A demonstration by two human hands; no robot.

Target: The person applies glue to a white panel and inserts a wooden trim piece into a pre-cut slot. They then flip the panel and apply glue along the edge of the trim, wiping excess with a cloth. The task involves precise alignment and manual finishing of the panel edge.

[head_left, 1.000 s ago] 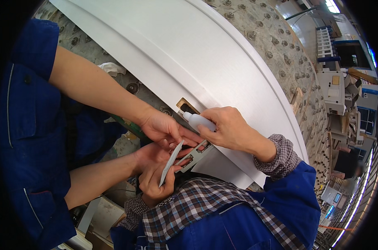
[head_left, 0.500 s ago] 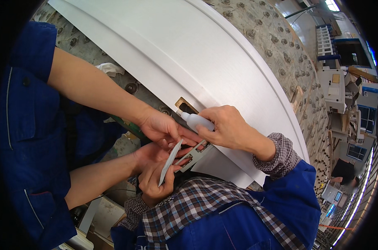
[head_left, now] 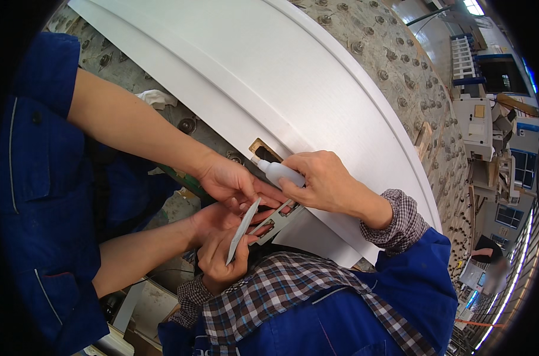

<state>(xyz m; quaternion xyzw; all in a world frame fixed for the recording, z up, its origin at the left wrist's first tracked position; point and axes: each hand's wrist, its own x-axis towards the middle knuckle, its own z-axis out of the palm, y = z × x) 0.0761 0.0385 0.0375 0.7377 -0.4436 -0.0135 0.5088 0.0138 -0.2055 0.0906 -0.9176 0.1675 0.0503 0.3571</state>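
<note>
My right hand is closed around a white squeeze bottle, whose narrow nozzle points left, close to a rectangular cutout in the white panel. A thin, flat, pale grey plate stands on edge in my left hand, pinched between thumb and fingers. Just beyond it is a long metal plate with slots. A co-worker's two hands reach in from the left and support this slotted plate; their fingers are partly hidden behind the pale plate.
The big white panel lies across a worktop studded with round supports. A crumpled white cloth sits near the co-worker's forearm. A wooden block rests by the panel's far edge. Machines and another person are at the right.
My hands, the bottle and both plates stay practically where they were. In the right background, the other person has shifted position.
</note>
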